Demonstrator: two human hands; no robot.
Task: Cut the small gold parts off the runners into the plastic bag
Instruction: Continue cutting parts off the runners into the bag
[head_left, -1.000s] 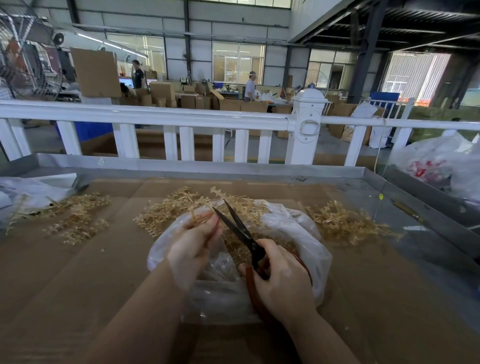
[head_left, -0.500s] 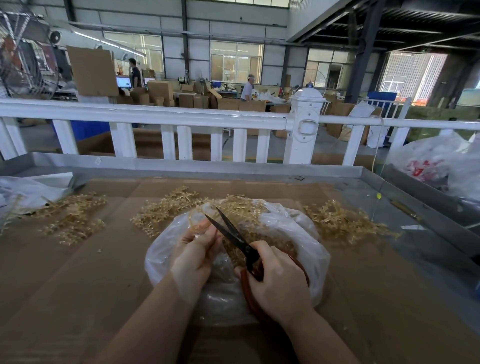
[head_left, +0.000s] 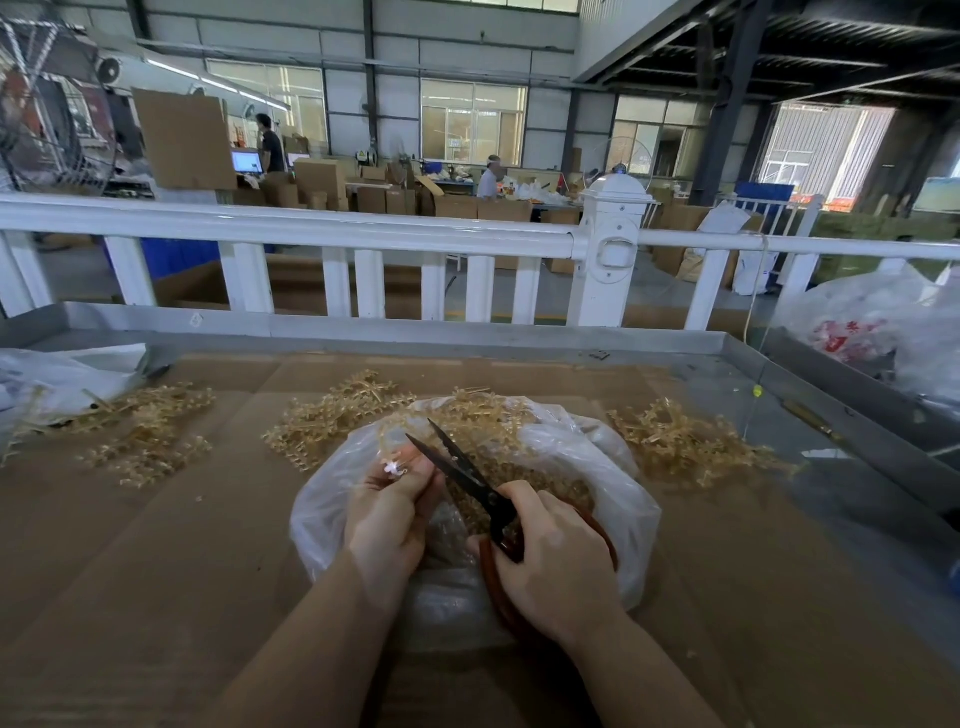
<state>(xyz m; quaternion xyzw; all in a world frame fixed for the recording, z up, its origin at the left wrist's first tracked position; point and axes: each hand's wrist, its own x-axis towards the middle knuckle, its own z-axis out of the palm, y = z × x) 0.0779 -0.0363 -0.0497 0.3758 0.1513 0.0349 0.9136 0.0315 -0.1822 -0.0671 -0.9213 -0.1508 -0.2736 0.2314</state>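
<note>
A clear plastic bag (head_left: 587, 467) lies open in the middle of the cardboard-covered table, with cut gold parts (head_left: 524, 478) inside. My left hand (head_left: 389, 509) pinches a gold runner (head_left: 395, 462) over the bag's left side. My right hand (head_left: 556, 561) grips black scissors (head_left: 462, 467) by their brown handles. The blades stand slightly apart, their tips just right of the runner. Heaps of uncut gold runners lie behind the bag (head_left: 332, 415), to the right (head_left: 685, 441) and to the left (head_left: 140, 426).
The table has a grey metal rim (head_left: 415, 332) and a white railing (head_left: 311, 234) behind it. A white bag (head_left: 57, 374) lies at the far left, and a printed plastic bag (head_left: 872, 332) sits at the right. People and cardboard boxes fill the hall beyond.
Both hands have drawn slightly nearer to me over the bag. The scissor blades have narrowed and the runner in my left hand looks shorter.
</note>
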